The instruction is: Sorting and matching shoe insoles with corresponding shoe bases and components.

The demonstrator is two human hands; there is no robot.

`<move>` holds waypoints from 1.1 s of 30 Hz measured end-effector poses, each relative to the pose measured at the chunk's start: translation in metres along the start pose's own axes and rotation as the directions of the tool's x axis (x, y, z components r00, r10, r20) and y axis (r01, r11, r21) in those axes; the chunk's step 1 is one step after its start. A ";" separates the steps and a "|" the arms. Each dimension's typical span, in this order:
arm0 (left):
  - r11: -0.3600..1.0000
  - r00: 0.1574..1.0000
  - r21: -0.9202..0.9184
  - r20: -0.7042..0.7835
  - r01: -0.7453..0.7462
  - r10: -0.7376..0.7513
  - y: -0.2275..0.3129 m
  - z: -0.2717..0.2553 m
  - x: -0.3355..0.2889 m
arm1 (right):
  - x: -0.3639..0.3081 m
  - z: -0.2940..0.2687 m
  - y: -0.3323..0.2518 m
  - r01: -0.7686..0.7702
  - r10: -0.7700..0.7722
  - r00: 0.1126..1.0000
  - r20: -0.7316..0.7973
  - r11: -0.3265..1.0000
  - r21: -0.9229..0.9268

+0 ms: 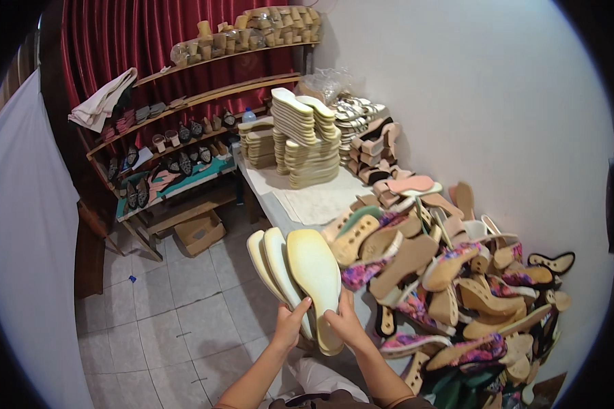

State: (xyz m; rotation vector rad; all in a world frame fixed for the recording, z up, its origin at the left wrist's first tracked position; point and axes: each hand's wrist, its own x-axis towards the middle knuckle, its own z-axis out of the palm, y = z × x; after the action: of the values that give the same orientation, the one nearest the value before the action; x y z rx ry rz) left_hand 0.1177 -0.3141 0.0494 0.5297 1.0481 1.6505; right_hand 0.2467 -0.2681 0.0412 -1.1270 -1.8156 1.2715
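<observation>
1. Insoles, pale yellow and shoe-shaped, fan out in our grip: three insoles (297, 276) held upright like a hand of cards, toes pointing up, so that each outline shows apart from the others.
2. Our left hand (291, 326) closes its fingers around the heel ends of the two rear pieces, pinching them together from the left.
3. Our right hand (346, 325) wraps the lower edge of the front piece, thumb on its face, fingers curled behind, which keeps it slightly forward of the rest.
4. We hold the fan above the tiled floor (170, 307), just beside the table edge (269, 204), near the loose heap of soles and floral uppers (450, 286).
5. Farther back stand neat stacks of soles (307, 140), piled flat, probably to save room.
6. Wooden shelves (184, 109) by the red curtain (116, 34) carry finished shoes in rows.
</observation>
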 end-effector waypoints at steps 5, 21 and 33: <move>0.998 0.999 0.051 0.038 -0.038 0.036 0.019 -0.017 0.099 | 0.101 0.019 -0.008 0.127 -0.114 0.989 -0.095 0.982 0.142; 0.970 0.966 -0.233 0.259 0.073 -0.011 0.126 -0.065 0.311 | 0.343 0.053 -0.032 -0.208 -0.115 0.896 0.428 0.744 0.635; 0.935 0.847 -0.356 0.496 -0.006 0.194 0.218 -0.065 0.450 | 0.479 0.014 -0.150 0.133 -0.225 0.920 0.321 0.950 0.283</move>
State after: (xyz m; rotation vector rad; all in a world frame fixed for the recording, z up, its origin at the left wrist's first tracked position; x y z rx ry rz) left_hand -0.2029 0.0675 0.1285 0.7565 0.3207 1.6015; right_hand -0.0111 0.1353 0.1925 -0.6020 -1.8827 1.6169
